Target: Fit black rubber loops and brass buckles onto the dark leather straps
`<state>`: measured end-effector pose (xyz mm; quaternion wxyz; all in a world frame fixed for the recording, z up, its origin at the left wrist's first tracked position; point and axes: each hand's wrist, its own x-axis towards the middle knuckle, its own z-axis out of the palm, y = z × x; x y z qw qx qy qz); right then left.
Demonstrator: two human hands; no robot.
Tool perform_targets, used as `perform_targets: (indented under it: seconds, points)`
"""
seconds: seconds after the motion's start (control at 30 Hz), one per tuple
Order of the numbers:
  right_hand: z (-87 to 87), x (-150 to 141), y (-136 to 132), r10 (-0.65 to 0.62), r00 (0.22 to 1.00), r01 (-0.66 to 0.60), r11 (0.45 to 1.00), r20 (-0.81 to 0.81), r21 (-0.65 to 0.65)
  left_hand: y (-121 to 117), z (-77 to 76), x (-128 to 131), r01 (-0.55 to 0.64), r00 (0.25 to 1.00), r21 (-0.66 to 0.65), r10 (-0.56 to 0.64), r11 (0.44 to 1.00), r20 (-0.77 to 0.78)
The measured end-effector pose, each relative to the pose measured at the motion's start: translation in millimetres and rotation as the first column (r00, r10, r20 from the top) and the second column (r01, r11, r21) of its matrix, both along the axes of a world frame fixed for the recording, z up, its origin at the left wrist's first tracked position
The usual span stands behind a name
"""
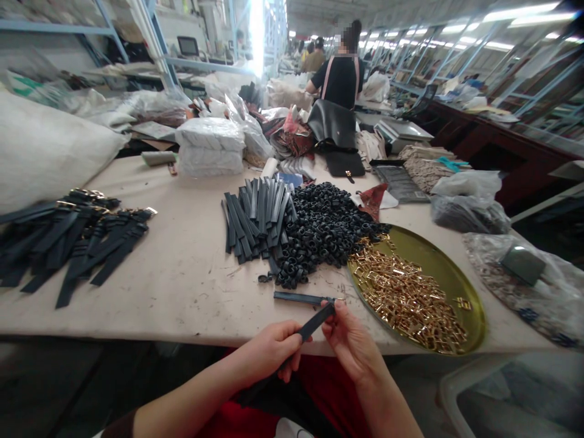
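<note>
My left hand is closed around a dark strap, held slanting over the table's front edge. My right hand pinches the strap's upper end between thumb and fingers; whether a small loop or buckle is there is hard to make out. Just beyond my hands a second dark strap lies on the table. Past it are a heap of small black loops and a stack of dark straps. To the right, gold buckles fill much of a round gold tray.
On the left of the table lies a pile of straps with gold buckles, beside a large white sack. Plastic-wrapped bundles and a black bag stand at the back. A person faces away beyond.
</note>
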<state>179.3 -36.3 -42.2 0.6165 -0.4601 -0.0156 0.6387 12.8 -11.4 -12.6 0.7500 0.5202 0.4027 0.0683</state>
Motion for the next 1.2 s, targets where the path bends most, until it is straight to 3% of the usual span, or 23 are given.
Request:
perform_targets:
  seconds: [0.17, 0.3, 0.37, 0.4, 0.47, 0.57, 0.63, 0.77, 0.83, 0.87, 0.93, 1.0, 1.1, 1.2]
  points:
    - [4.7, -9.1, -6.2, 0.109, 0.979, -0.114, 0.993, 0.172, 0.020, 8.6, -0.5, 9.4, 0.068, 0.990, 0.229, -0.037, 0.971, -0.138]
    - [4.0, -15.0, -14.1, 0.170, 0.872, -0.205, 0.978, 0.458, 0.027, 14.7, 3.2, 12.6, 0.207, 0.946, 0.509, -0.038, 0.835, -0.322]
    - [2.4, -17.0, -16.6, 0.189, 0.786, -0.269, 0.962, 0.589, 0.050, 15.6, 4.7, 12.9, 0.252, 0.938, 0.583, -0.047, 0.772, -0.343]
    - [1.6, -17.1, -17.0, 0.196, 0.765, -0.294, 0.954, 0.614, 0.063, 15.5, 5.2, 12.8, 0.259, 0.940, 0.588, -0.060, 0.766, -0.336]
    - [0.7, -14.7, -16.2, 0.187, 0.768, -0.292, 0.953, 0.612, 0.075, 14.2, 5.6, 11.7, 0.252, 0.952, 0.524, -0.112, 0.814, -0.284]
    - [1.5, -9.9, -13.7, 0.112, 0.782, -0.193, 0.979, 0.613, 0.067, 10.4, 5.8, 9.2, 0.237, 0.967, 0.294, -0.197, 0.926, -0.160]
    - [2.0, -11.8, -13.7, 0.076, 0.792, -0.155, 0.985, 0.606, 0.080, 8.5, 5.6, 8.6, 0.205, 0.976, 0.214, -0.185, 0.955, -0.111]
    - [0.6, -21.4, -16.7, 0.135, 0.810, -0.265, 0.952, 0.571, 0.151, 11.4, 1.5, 10.9, 0.029, 1.000, 0.359, -0.029, 0.933, -0.005]
    - [2.3, -11.3, -13.2, 0.145, 0.689, -0.352, 0.923, 0.710, 0.153, 15.6, -2.0, 12.0, -0.059, 0.998, 0.403, 0.042, 0.913, 0.052]
    - [4.4, 0.4, -8.7, 0.126, 0.562, -0.379, 0.917, 0.818, 0.120, 17.6, -3.4, 12.4, -0.087, 0.996, 0.383, 0.069, 0.920, 0.059]
    - [10.3, 35.3, 6.3, 0.083, 0.168, -0.332, 0.943, 0.982, -0.023, 19.9, -4.7, 14.1, -0.128, 0.992, 0.298, 0.118, 0.946, 0.052]
    - [15.7, 76.1, 27.0, 0.140, -0.230, -0.155, 0.972, 0.963, -0.179, 19.6, -3.5, 17.5, -0.148, 0.989, 0.233, 0.138, 0.961, 0.057]
    - [16.7, 123.3, 57.7, 0.218, -0.313, -0.069, 0.966, 0.924, -0.251, 15.9, 1.0, 24.5, -0.124, 0.992, 0.229, 0.112, 0.966, 0.061]
    - [11.7, 141.7, 76.7, 0.261, -0.300, -0.082, 0.951, 0.918, -0.297, 13.0, 3.8, 27.3, -0.078, 0.997, 0.257, 0.072, 0.963, 0.034]
